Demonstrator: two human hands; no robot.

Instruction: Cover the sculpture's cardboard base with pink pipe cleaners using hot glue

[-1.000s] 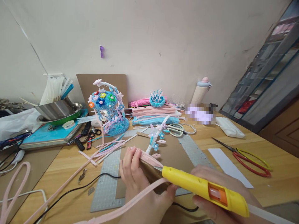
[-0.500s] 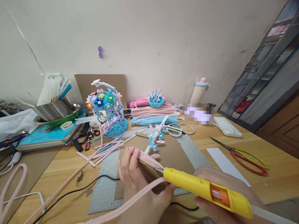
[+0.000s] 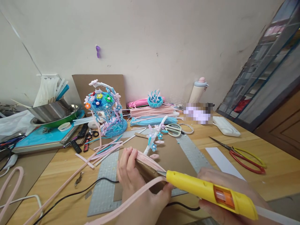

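My left hand (image 3: 138,184) grips a brown cardboard base (image 3: 147,170), tilted up, its top covered with pink pipe cleaners (image 3: 148,160). From this base rises a white wrapped stem (image 3: 152,140) bearing blue and pink flowers. My right hand (image 3: 217,184) is closed around a yellow hot glue gun (image 3: 194,184) with a white glue stick in its rear. The metal nozzle (image 3: 161,172) is at the cardboard edge; whether it touches cannot be made out. A loose pink pipe cleaner (image 3: 131,197) runs from the base across my left wrist.
A blue flowered pipe-cleaner lamp shape (image 3: 105,109) stands at the back left, near a steel bowl (image 3: 51,111). Bundled pipe cleaners (image 3: 153,121) lie by the wall. Red-and-yellow-handled scissors (image 3: 246,159) and a white strip (image 3: 223,162) are at right. A black cord (image 3: 77,187) crosses the table.
The glue gun's nozzle has shifted slightly right and down along the cardboard edge. My left hand keeps its hold, and the whole view has moved a little.
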